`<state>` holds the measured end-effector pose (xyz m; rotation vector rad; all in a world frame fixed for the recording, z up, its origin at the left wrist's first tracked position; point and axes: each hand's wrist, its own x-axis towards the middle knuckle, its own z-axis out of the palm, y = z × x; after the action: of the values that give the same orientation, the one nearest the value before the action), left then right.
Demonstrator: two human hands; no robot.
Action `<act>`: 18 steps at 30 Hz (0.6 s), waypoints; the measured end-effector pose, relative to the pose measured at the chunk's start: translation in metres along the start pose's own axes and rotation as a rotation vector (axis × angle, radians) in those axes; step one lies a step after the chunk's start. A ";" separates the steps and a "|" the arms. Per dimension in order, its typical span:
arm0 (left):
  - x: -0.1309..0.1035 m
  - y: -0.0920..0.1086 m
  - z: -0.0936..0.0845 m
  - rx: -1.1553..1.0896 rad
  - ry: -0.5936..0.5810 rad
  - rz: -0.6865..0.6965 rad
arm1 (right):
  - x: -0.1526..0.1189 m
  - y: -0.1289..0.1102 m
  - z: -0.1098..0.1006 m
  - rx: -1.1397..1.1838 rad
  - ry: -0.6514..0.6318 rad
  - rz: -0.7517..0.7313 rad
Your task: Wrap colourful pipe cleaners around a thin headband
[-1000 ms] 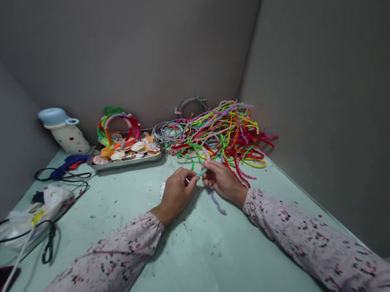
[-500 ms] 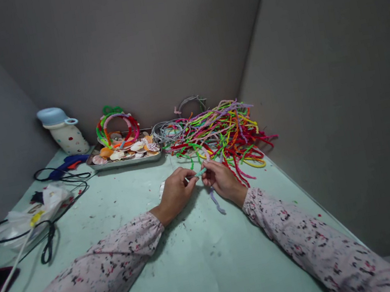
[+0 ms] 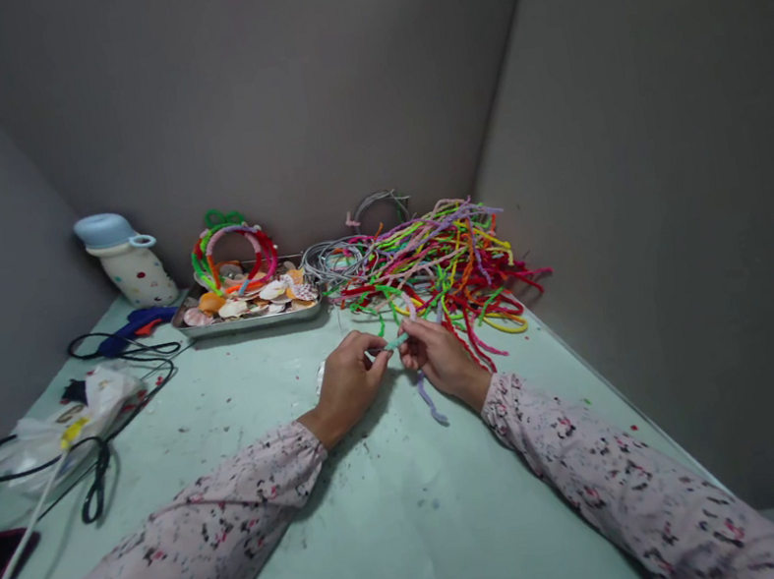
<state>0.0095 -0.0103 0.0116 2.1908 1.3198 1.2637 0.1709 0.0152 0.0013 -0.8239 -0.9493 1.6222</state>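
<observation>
My left hand (image 3: 352,381) and my right hand (image 3: 441,358) are close together over the middle of the table. Between their fingertips is a short mint-green wrapped piece (image 3: 397,342), pinched at its left end by my left hand and at its right end by my right hand. A lilac fuzzy strand (image 3: 432,403) hangs below my right hand; its upper part is hidden behind the fingers. Just beyond the hands lies a tangled pile of colourful fuzzy strands (image 3: 452,253). A whitish round object (image 3: 321,374) is partly hidden behind my left hand.
A metal tray (image 3: 254,323) holds shells and colourful wrapped rings (image 3: 209,261). Coiled grey wire (image 3: 333,259) lies beside it. At the left are a bottle (image 3: 136,274), a blue tool (image 3: 135,326), black cables (image 3: 102,479) and a plastic bag (image 3: 102,395). Walls border the table behind and right.
</observation>
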 end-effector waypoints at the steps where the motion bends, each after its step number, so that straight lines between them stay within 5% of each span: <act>1: 0.000 0.000 0.000 0.000 0.005 -0.002 | 0.000 0.000 0.000 -0.005 -0.006 0.001; 18: -0.001 0.001 0.001 -0.074 0.048 0.010 | 0.000 0.001 -0.001 -0.020 -0.016 -0.008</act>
<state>0.0101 -0.0112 0.0110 2.1318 1.2602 1.3545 0.1708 0.0152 -0.0002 -0.8207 -0.9807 1.6170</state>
